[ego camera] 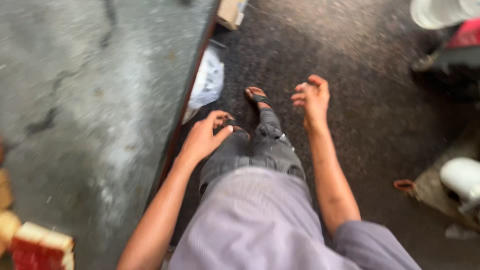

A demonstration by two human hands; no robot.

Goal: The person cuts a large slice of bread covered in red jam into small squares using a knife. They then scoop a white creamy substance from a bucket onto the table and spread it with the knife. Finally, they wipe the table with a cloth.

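Head view: left hand point(204, 137) and right hand point(312, 100), both empty, beside the grey table point(90, 100).

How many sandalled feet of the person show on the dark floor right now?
2. One sandalled foot is forward on the dark floor, between the two hands. The other foot is mostly hidden behind the left hand, beside the grey table.

grey counter point(90, 100) | white plastic bag point(207, 80) | cardboard box point(231, 12) | white bucket point(440, 11)
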